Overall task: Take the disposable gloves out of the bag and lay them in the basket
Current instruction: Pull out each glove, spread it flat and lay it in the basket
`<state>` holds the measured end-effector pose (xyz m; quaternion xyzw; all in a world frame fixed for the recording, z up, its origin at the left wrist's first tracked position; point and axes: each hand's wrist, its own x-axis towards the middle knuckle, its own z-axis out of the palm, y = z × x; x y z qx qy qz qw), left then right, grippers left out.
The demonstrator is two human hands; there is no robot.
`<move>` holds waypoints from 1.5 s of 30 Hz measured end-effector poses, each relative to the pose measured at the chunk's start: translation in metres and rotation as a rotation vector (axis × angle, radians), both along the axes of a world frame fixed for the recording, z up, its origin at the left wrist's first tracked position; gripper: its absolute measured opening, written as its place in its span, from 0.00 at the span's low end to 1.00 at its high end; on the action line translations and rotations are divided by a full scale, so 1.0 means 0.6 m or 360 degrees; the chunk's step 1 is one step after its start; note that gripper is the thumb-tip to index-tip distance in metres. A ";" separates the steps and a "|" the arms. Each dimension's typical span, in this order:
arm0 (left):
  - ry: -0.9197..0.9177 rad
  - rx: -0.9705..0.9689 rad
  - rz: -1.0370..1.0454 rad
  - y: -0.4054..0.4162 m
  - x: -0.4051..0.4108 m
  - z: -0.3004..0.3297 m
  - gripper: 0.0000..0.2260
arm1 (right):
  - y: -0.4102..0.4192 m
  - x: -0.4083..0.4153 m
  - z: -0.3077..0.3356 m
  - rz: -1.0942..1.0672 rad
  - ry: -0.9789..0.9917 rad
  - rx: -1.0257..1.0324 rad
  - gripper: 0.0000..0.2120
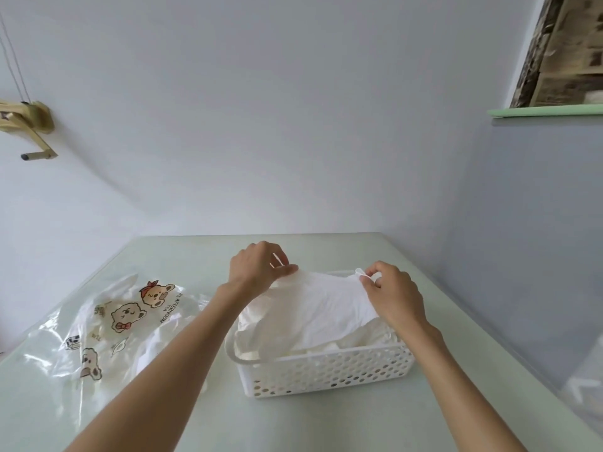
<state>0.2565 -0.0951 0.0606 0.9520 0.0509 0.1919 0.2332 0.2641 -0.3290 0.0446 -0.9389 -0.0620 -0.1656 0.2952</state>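
Our left hand [257, 265] and right hand [393, 290] each pinch an edge of a white disposable glove [321, 305], stretched above the white perforated basket [326, 370]; the clear bear-print bag [107, 324] lies just left.

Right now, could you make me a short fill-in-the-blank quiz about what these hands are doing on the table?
1. Both hands, left hand and right hand, pinch a thin white ____.
2. The glove is held over the white perforated ____.
3. The printed plastic bag lies to the ____ of the basket.

Missing words: glove; basket; left
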 end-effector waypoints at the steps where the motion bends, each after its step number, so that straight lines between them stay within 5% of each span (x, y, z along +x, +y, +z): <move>1: -0.0036 -0.0033 0.0004 -0.002 0.001 -0.003 0.11 | -0.003 0.002 -0.003 -0.0013 0.0013 -0.0040 0.09; 7: -0.0272 0.0078 -0.0140 -0.010 -0.057 0.008 0.14 | -0.025 -0.011 0.006 0.0063 0.0030 -0.0057 0.18; 12: 0.0184 0.0427 -0.0601 -0.012 -0.118 -0.001 0.14 | -0.012 -0.028 0.022 0.0276 -0.0211 0.0035 0.15; 18: 0.0274 0.0753 -0.0431 0.014 -0.129 0.014 0.13 | 0.015 -0.025 0.002 0.0721 0.0528 -0.0210 0.19; 23: 0.0429 0.0754 -0.0257 0.058 -0.135 0.035 0.14 | -0.021 -0.011 -0.002 0.0591 0.0516 -0.0205 0.22; 27: 0.0187 0.0476 -0.0337 0.021 -0.115 0.044 0.11 | -0.015 -0.018 0.015 0.0797 0.0310 -0.0015 0.22; 30: 0.0544 0.0499 -0.0691 -0.034 -0.099 0.028 0.32 | -0.006 -0.021 0.017 0.0895 0.0412 -0.0119 0.23; 33: 0.0942 0.0766 -0.0631 -0.041 -0.084 0.006 0.48 | -0.009 -0.020 0.007 0.0845 0.0709 -0.0327 0.29; 40: 0.1159 0.0996 -0.0494 -0.025 -0.078 -0.027 0.48 | -0.005 -0.017 -0.003 0.0815 0.0946 -0.0392 0.37; 45: 0.1103 0.0815 -0.0423 -0.033 -0.094 0.007 0.50 | 0.012 -0.032 0.024 0.0732 0.0471 -0.0462 0.28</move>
